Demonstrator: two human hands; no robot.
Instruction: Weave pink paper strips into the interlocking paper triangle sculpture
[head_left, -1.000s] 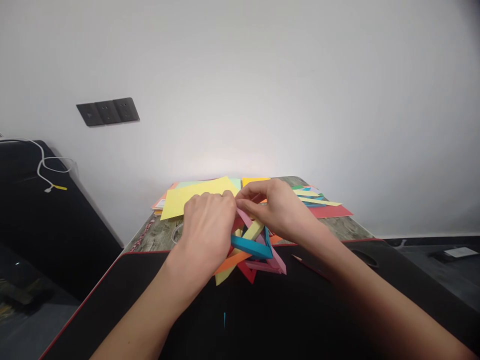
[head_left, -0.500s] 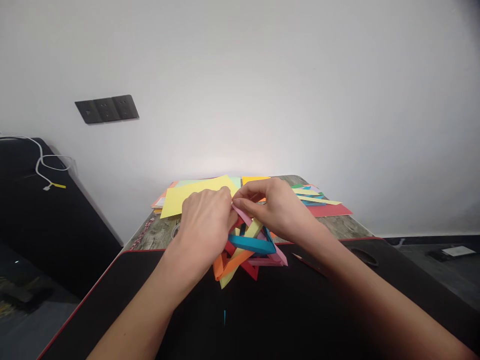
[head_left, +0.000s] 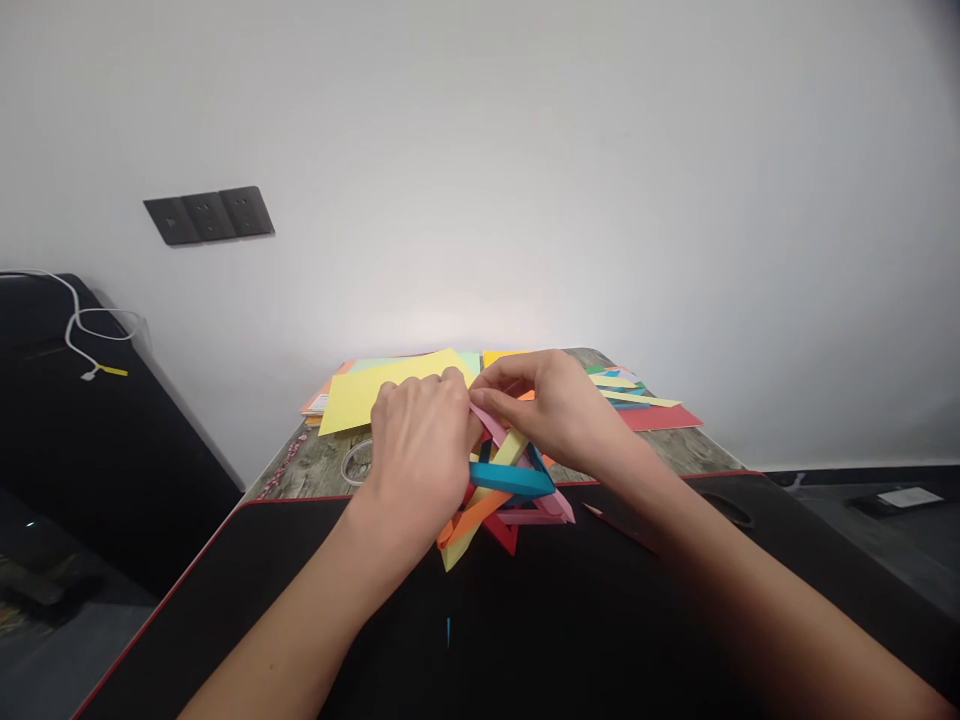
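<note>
A woven star-like paper model [head_left: 517,481] of blue, orange, pale yellow, red and pink folded strips hangs just above the black mat. My left hand [head_left: 424,450] is closed at its upper left side, knuckles up, hiding part of it. With thumb and index finger pinched, my right hand [head_left: 551,405] holds the top end of a pink strip [head_left: 491,424] close to my left fingers. What the left fingertips grip is mostly hidden, but they are against the model.
Yellow sheets [head_left: 356,399] lie at the back left beside a roll of tape [head_left: 355,463]. Loose strips [head_left: 637,396] rest on red paper [head_left: 664,417] at back right. A pencil [head_left: 619,527] and a blue scrap [head_left: 448,631] are on the black mat [head_left: 570,640].
My left hand has shifted slightly right and covers more of the model's left side. Both hands stay close together at its top, and the right pinch remains on the pink strip.
</note>
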